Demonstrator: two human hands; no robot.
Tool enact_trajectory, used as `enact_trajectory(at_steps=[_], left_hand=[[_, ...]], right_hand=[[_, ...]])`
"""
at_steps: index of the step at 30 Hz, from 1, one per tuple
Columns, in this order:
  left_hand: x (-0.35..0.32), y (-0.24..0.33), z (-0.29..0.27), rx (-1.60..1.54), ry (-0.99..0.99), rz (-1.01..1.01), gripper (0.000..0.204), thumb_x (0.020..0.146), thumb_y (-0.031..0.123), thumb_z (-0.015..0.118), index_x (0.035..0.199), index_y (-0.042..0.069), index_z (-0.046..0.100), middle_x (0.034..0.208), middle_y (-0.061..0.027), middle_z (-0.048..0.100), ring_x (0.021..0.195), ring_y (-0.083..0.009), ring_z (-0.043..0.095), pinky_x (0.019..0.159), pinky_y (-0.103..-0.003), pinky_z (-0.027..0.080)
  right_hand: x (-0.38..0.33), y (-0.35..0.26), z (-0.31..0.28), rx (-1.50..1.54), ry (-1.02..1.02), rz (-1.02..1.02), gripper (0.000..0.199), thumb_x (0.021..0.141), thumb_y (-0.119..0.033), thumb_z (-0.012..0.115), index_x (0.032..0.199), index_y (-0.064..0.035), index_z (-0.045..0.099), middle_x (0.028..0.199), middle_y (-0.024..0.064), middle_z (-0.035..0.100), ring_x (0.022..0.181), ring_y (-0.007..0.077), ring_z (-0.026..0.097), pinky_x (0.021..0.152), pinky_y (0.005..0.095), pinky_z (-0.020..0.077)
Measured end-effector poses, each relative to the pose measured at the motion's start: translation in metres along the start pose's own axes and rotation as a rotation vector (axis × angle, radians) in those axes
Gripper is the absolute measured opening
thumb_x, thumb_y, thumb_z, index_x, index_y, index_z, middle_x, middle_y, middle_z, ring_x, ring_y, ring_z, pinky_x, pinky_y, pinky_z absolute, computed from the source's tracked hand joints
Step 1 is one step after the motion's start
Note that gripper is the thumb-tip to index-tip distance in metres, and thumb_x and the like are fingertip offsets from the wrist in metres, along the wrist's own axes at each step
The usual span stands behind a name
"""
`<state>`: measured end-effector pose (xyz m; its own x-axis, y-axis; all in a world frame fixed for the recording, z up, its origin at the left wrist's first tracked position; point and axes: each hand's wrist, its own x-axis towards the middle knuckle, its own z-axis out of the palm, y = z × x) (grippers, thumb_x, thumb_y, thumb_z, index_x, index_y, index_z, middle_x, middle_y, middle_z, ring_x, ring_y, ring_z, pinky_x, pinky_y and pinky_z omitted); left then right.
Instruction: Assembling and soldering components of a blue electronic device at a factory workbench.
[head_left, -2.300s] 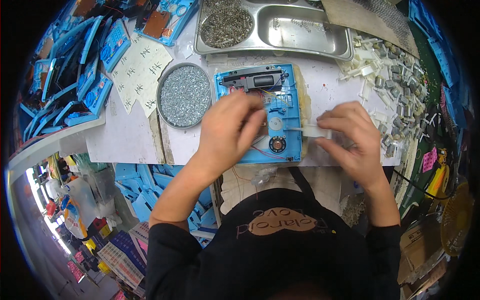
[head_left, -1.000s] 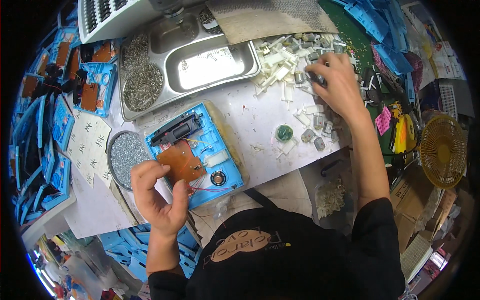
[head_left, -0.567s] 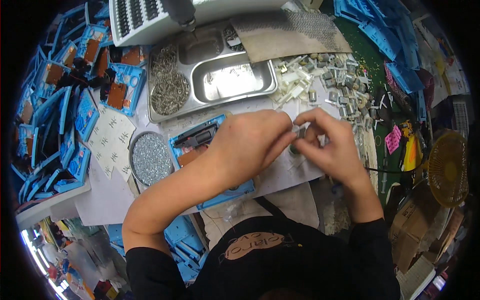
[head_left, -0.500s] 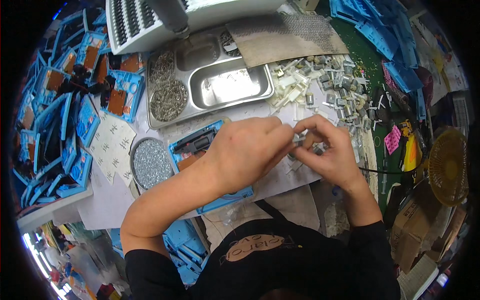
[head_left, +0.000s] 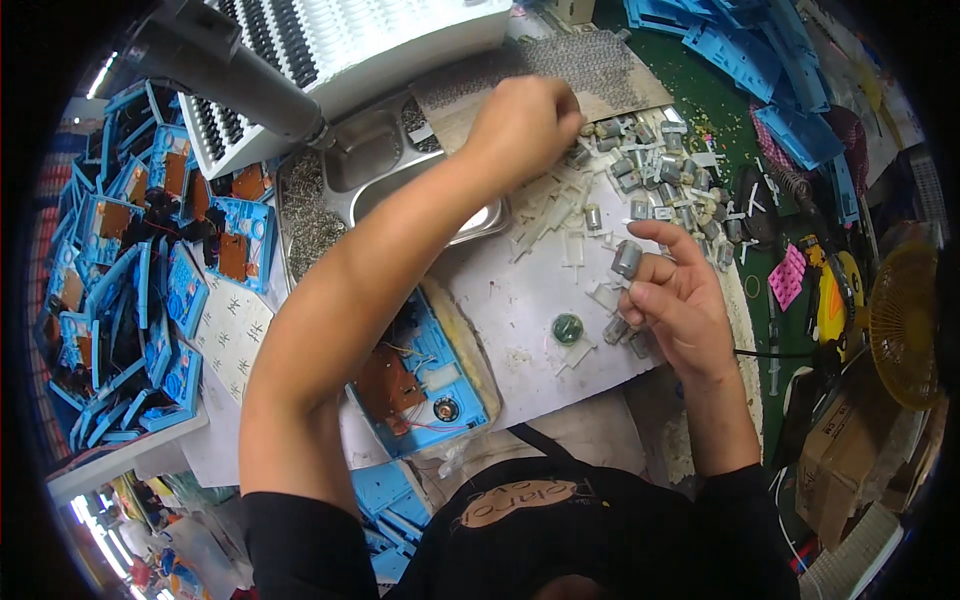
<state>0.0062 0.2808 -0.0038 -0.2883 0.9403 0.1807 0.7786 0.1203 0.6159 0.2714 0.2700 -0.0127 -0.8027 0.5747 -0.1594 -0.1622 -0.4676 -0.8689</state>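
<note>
Part-picking step: left hand [head_left: 522,125] fingers closed in the small motors pile [head_left: 650,175]; right hand [head_left: 680,300] grips one motor [head_left: 627,259]. Next probably calls for seating it in blue housing [head_left: 425,375].

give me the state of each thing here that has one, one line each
left hand: reaching across into the pile of small motors, fingers curled down, hold unclear
right hand: fingers closed on a small grey motor
blue case: open, lying flat, brown board and wires showing
steel tray: holds small metal parts
green disc: lying loose on the white sheet
</note>
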Motion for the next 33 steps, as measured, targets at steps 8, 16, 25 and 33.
enact_trajectory(at_steps=[8, 16, 25, 33], left_hand=[[0.067, -0.015, 0.047, 0.41, 0.039, -0.106, 0.033, 0.088, 0.036, 0.074, 0.1, 0.006, 0.078, 0.098, -0.0185, 0.076, 0.091, -0.0392, 0.073, 0.083, -0.051, 0.058], [0.067, -0.018, 0.049, 0.556, 0.213, 0.266, 0.017, 0.087, 0.016, 0.068, 0.101, 0.009, 0.072, 0.091, -0.0168, 0.075, 0.087, -0.0341, 0.075, 0.074, -0.045, 0.059], [-0.115, 0.056, -0.053, -0.166, 0.097, 0.364, 0.017, 0.092, 0.0, 0.073, 0.108, -0.001, 0.072, 0.095, -0.0074, 0.073, 0.089, -0.0131, 0.071, 0.081, -0.027, 0.058], [-0.265, 0.045, -0.069, -0.469, 0.151, -0.071, 0.018, 0.082, -0.009, 0.073, 0.097, 0.0, 0.074, 0.091, -0.0108, 0.072, 0.085, -0.0215, 0.071, 0.073, -0.031, 0.056]], right_hand=[[-0.022, -0.008, -0.005, -0.07, -0.004, -0.027, 0.051, 0.092, 0.004, 0.069, 0.14, 0.0026, 0.051, 0.086, 0.0066, 0.066, 0.078, 0.0104, 0.063, 0.072, 0.0213, 0.0497], [-0.02, -0.003, -0.007, -0.395, 0.075, -0.151, 0.048, 0.09, 0.003, 0.069, 0.137, 0.001, 0.058, 0.083, 0.0008, 0.062, 0.075, 0.0052, 0.056, 0.068, 0.0209, 0.0448], [-0.004, 0.009, -0.007, -1.188, -0.311, -0.113, 0.036, 0.084, -0.005, 0.061, 0.119, -0.0086, 0.067, 0.078, 0.0128, 0.065, 0.07, 0.0335, 0.063, 0.067, 0.0411, 0.0504], [0.014, 0.01, 0.012, -1.493, -0.549, -0.233, 0.037, 0.081, -0.004, 0.067, 0.117, -0.0106, 0.064, 0.08, 0.012, 0.063, 0.077, 0.0328, 0.063, 0.071, 0.0436, 0.0504]])
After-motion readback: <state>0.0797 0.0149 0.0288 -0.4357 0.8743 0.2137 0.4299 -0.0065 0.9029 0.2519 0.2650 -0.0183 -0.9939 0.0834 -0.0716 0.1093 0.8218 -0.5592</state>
